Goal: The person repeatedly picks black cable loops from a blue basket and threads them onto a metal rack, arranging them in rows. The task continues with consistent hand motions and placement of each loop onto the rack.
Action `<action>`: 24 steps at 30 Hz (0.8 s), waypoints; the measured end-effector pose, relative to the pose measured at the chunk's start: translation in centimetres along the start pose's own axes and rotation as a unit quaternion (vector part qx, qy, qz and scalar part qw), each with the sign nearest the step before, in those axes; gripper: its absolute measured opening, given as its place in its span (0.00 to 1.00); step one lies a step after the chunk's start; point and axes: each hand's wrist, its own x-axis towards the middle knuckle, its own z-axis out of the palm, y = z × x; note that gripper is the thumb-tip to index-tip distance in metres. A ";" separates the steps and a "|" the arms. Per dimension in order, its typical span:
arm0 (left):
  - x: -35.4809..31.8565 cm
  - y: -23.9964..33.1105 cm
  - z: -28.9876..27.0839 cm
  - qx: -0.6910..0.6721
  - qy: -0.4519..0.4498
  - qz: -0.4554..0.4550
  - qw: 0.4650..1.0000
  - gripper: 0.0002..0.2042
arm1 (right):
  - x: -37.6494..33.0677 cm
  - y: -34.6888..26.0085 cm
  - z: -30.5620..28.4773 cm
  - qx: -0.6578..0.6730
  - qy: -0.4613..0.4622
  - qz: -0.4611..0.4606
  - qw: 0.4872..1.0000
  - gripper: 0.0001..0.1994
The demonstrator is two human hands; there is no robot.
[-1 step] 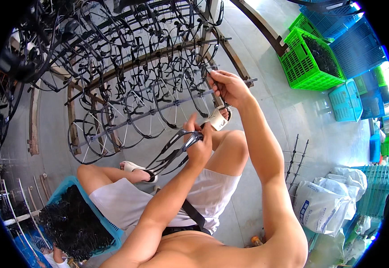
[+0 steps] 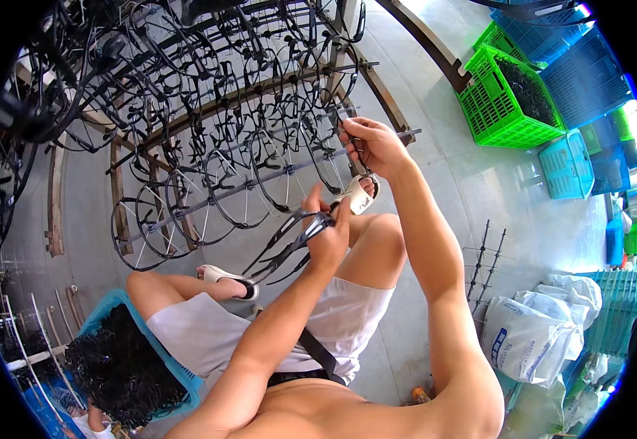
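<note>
My left hand (image 2: 326, 234) is closed around a bundle of glossy black curved frames (image 2: 285, 252), whose slim arms hang down to the left above my lap. Raised and farther forward, my right hand (image 2: 373, 146) pinches a thin black curved frame (image 2: 357, 152) at the right end of a rack (image 2: 249, 183). Rows of similar black frames (image 2: 264, 150) hang from the rack's horizontal bars on thin prongs. The fingertips of my right hand partly hide where its piece meets the bar.
A light-blue basket (image 2: 121, 300) heaped with black pieces stands by my left leg. At the far right are a green crate (image 2: 494, 135) with black pieces and several blue crates (image 2: 585, 80). White plastic bags (image 2: 527, 336) and spiked rods (image 2: 483, 267) lie to the right.
My left hand has turned slightly and shifted a little, and the bundle in it has swung. My right hand has barely moved, still pinching its piece at the rack.
</note>
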 end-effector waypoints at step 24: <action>1.5 -1.7 1.7 0.041 -0.007 0.035 0.999 0.10 | -2.4 0.7 -0.8 -0.113 0.057 -0.102 0.987 0.11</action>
